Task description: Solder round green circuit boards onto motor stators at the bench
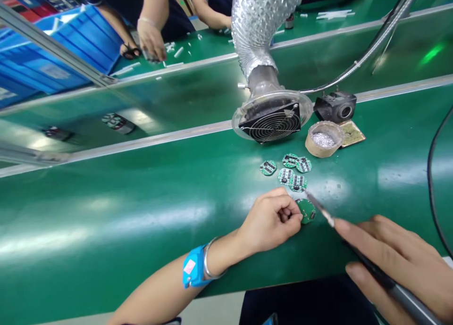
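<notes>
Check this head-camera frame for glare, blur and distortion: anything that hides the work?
Head view: broad white glare streaks the green table; straight table edges bow, so wide-angle distortion; the right hand and its soldering iron are soft with blur; the left hand and its round circuit board stay sharp; the fume extractor fan reads clearly.

Right hand [399, 263] cut off by the right and lower edges, blurred. Soldering iron [361, 254] blurred along its shaft, handle running out of the corner, tip smeared near the round circuit board [307, 210]. That board half hidden behind the curled fingers of the left hand [271, 219]. Markings on the five loose boards [290, 171] too small to read. Co-workers across the far table cut off at the top edge, only arms and a hand [151, 39] showing. Foil duct [260, 23] cut off above.
</notes>
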### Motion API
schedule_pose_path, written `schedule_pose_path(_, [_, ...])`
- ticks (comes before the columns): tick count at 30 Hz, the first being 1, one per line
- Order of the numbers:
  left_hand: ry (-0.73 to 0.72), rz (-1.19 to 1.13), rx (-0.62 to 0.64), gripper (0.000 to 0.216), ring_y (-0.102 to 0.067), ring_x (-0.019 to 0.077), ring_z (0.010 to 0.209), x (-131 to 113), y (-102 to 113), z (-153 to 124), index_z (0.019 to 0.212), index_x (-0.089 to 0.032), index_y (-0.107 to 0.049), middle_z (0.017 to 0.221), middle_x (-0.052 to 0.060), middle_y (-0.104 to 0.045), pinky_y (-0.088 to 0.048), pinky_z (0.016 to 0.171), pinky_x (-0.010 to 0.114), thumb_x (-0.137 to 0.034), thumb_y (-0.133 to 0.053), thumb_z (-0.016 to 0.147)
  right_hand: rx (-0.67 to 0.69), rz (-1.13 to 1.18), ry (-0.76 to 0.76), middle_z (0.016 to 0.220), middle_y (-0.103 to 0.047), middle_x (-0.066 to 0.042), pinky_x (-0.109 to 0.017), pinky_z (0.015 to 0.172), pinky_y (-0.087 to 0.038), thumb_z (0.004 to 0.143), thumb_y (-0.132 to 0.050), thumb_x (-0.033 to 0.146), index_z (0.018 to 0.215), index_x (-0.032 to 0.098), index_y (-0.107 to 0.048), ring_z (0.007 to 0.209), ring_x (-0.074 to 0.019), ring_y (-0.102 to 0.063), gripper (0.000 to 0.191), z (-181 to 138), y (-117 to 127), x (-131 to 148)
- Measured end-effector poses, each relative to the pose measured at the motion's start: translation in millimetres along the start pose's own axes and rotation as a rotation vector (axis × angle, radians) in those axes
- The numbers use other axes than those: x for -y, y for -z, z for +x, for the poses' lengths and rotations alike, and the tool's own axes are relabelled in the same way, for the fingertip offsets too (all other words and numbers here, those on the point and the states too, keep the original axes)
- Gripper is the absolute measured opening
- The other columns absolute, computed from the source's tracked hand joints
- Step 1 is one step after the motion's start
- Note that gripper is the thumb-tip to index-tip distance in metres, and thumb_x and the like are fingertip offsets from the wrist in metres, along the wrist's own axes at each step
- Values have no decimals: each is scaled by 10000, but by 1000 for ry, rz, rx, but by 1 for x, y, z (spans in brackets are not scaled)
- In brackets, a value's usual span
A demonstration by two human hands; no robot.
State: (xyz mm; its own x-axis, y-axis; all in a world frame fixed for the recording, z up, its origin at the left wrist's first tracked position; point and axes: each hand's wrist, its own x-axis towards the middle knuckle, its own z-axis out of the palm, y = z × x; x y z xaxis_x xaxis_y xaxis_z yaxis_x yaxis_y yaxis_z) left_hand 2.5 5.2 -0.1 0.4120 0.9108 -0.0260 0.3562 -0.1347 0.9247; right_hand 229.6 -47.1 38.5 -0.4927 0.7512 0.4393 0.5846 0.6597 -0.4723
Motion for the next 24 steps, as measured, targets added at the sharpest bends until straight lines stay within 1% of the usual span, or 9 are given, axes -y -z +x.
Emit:
schedule_pose_path(2, [-21, 11, -19, 66, -470, 44, 508, 1, -1, 0, 666, -127, -654, 666, -14, -527, -400, 469, 150, -100, -623, 718, -34, -13, 1, 810, -685, -60, -338, 577, -545, 857, -539, 144, 1270, 182, -591, 703, -206, -659, 419, -4, 2, 6])
schedule_pose_path(3, [-30, 16, -23, 66, -471, 44, 506, 1, -2, -1, 668, -128, -654, 665, -14, -527, -401, 467, 151, -105, -622, 721, -43, -13, -4, 800, -687, -60, -339, 594, -553, 842, -541, 128, 1219, 178, -620, 710, -206, -666, 388, -5, 2, 9])
schedule_pose_path(6, [-46, 32, -34, 66, -472, 46, 502, 2, -2, -1, 674, -135, -656, 664, -13, -531, -405, 465, 153, -115, -620, 727, -49, -17, -20, 786, -698, -42, -326, 615, -570, 813, -549, 97, 1157, 181, -632, 684, -188, -670, 363, -7, -3, 13])
schedule_pose_path(9, [-54, 50, -47, 67, -473, 47, 501, 1, -3, -2, 672, -139, -651, 657, -14, -533, -403, 462, 152, -116, -619, 727, -42, -36, -15, 778, -698, -43, -314, 593, -572, 813, -548, 91, 1132, 173, -627, 656, -178, -662, 339, -6, -8, 12])
schedule_pose_path(12, [-61, 66, -56, 69, -469, 45, 497, 1, -4, -3, 671, -140, -647, 655, -15, -528, -402, 461, 151, -112, -615, 725, -41, -32, 30, 757, -691, -46, -307, 584, -578, 811, -552, 102, 1137, 168, -630, 637, -178, -656, 342, -4, -9, 10])
schedule_pose_path(15, [-69, 73, -66, 71, -471, 46, 499, 1, -5, -3, 671, -144, -640, 661, -17, -525, -405, 461, 151, -107, -611, 724, -33, -26, 28, 753, -691, -38, -306, 580, -586, 803, -553, 94, 1194, 185, -619, 624, -182, -655, 407, -3, -8, 9])
schedule_pose_path(19, [-79, 92, -83, 80, -471, 48, 505, 1, -7, -2, 665, -145, -630, 664, -15, -524, -401, 460, 150, -102, -604, 727, 13, -2, 27, 760, -696, -21, -304, 562, -588, 817, -543, 95, 1275, 234, -582, 606, -182, -656, 480, -1, -6, 10])
schedule_pose_path(22, [-78, 103, -92, 84, -472, 49, 510, 1, -7, -2, 662, -143, -627, 664, -14, -523, -400, 464, 151, -97, -601, 727, 28, 16, 38, 752, -697, -21, -296, 550, -584, 823, -542, 89, 1273, 230, -584, 598, -177, -656, 474, -2, -4, 10])
schedule_pose_path(24, [-73, 106, -88, 85, -472, 48, 509, 1, -7, -2, 661, -144, -625, 663, -16, -521, -400, 466, 152, -92, -599, 723, 10, 15, 18, 740, -693, -20, -299, 548, -581, 843, -535, 102, 1268, 238, -586, 600, -180, -657, 450, -4, -3, 9])
